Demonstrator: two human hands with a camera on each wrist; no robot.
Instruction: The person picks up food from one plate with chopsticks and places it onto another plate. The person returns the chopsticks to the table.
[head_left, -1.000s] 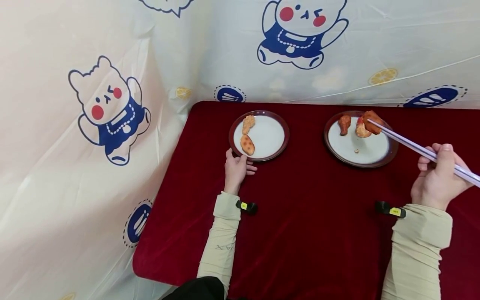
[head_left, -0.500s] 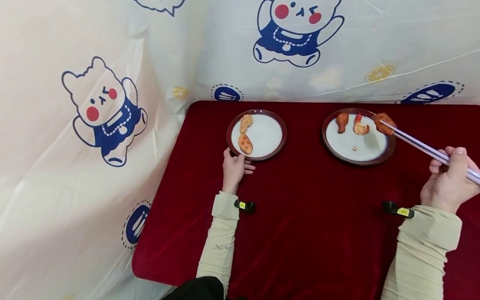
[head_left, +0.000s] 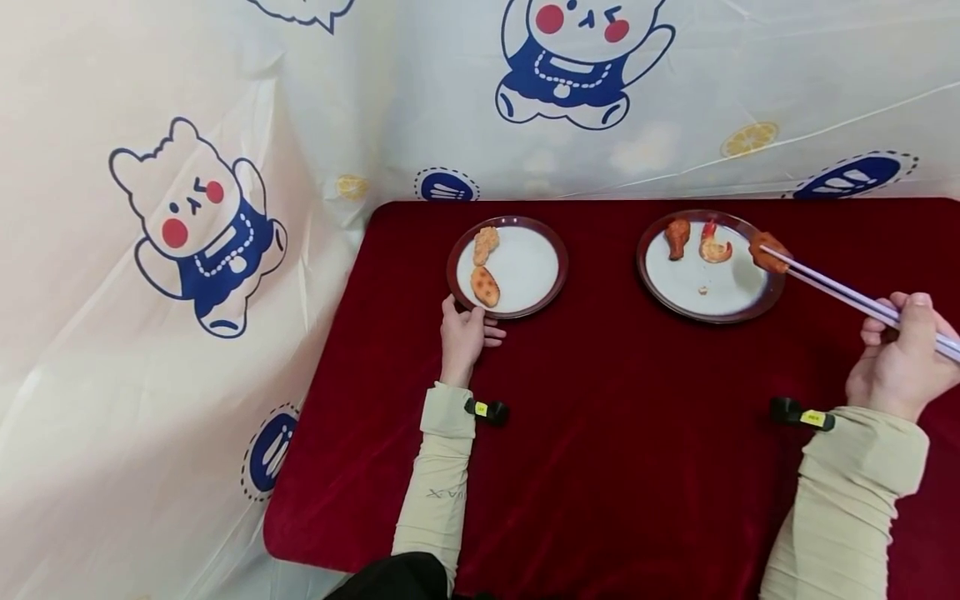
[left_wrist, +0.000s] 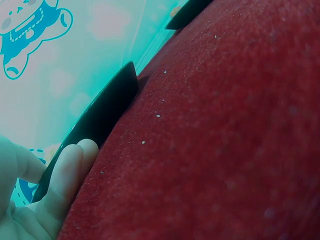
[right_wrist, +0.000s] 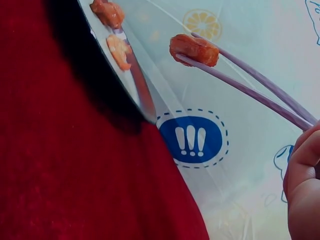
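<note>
My right hand (head_left: pixel 896 358) grips a pair of pale purple chopsticks (head_left: pixel 840 292). Between the chopstick tips a reddish-brown piece of fried meat (right_wrist: pixel 194 50) is held up, beside the right rim of the right plate (head_left: pixel 705 317). That plate bears a small drumstick (head_left: pixel 677 238), a shrimp (head_left: pixel 715 243) and a tiny crumb (head_left: pixel 702 291). At the left plate (head_left: pixel 532 279), my left hand (head_left: pixel 463 337) holds the near rim, its fingers low against the outer side in the left wrist view. A knobbly fried piece (head_left: pixel 486 244) and a golden, spotted oval piece (head_left: pixel 485 287) lie there.
Both white plates with brown rims stand near the back of a table covered in dark red cloth (head_left: pixel 600 433). A pale printed curtain (head_left: pixel 420 100) hangs behind and to the left. Small light specks (left_wrist: pixel 158 116) dot the cloth near the left hand.
My right hand has moved right, carrying the meat in the chopsticks from over the shrimp to the plate's right edge. The left hand stays at its plate; the head view shifts slightly.
</note>
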